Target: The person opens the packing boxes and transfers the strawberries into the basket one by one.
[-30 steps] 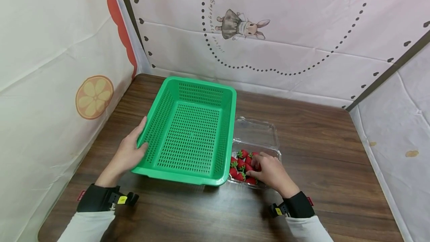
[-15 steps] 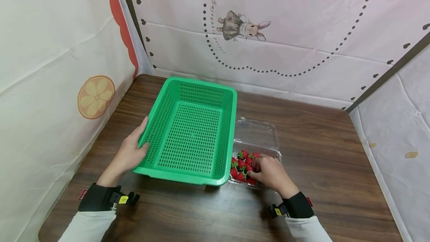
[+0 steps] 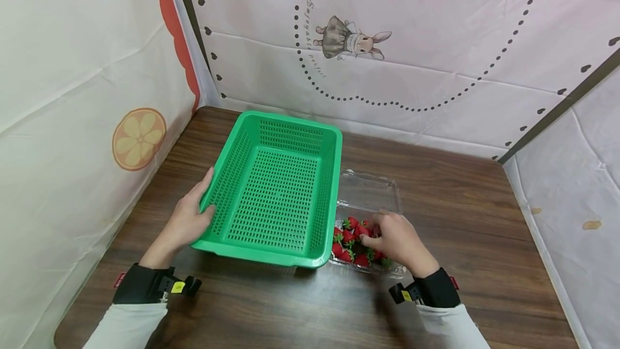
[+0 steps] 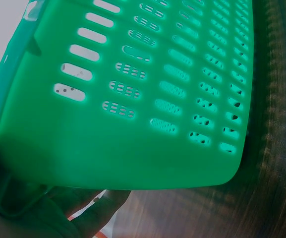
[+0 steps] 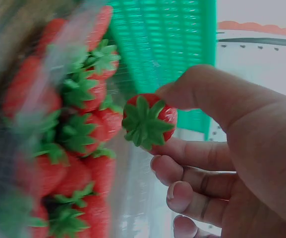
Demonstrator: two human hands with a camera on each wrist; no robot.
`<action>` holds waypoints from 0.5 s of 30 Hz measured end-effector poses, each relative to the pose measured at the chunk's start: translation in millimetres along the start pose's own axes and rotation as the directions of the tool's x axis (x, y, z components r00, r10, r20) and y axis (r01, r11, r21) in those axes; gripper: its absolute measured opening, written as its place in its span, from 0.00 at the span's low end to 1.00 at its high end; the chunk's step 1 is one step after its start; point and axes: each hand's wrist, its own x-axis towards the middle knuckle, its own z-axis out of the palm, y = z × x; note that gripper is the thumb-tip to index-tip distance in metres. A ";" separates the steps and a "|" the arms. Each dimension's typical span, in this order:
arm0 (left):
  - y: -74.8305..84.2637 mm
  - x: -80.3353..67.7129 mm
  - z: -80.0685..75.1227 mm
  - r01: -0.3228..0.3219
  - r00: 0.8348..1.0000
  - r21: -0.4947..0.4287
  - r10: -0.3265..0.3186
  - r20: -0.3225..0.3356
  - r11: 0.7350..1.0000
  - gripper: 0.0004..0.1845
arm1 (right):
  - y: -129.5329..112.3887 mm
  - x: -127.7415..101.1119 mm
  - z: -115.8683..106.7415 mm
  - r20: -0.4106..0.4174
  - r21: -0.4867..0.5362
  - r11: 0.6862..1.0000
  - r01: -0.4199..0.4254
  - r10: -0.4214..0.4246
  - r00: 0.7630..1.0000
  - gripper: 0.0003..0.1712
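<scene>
Right hand [image 3: 397,241] pinching a strawberry [image 5: 147,121] over the clamshell [image 3: 370,198], left hand [image 3: 186,225] gripping the basket [image 3: 278,193] edge, fingers probably curled under, near the tabletop [image 3: 460,203] left edge.

Strawberries [image 5: 58,163] in the right wrist view — blurred; clear box's [image 3: 370,194] near edge — behind right hand [image 3: 397,241].
</scene>
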 end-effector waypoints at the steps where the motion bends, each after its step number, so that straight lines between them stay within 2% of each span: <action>1: -0.3 0.1 -0.1 -0.004 1.000 0.004 0.004 -0.005 1.000 0.46 | -1.9 0.9 -2.6 -0.010 -0.002 1.000 0.007 -0.007 1.000 0.08; 8: -1.4 -0.2 0.2 -0.017 1.000 0.018 0.017 -0.025 1.000 0.45 | -19.9 10.5 -18.0 -0.089 -0.009 0.996 0.092 -0.092 0.992 0.05; 15: -1.0 -0.5 0.6 -0.027 0.999 0.009 0.027 -0.031 1.000 0.45 | -44.0 28.6 -26.8 -0.099 0.007 0.986 0.169 -0.168 0.981 0.06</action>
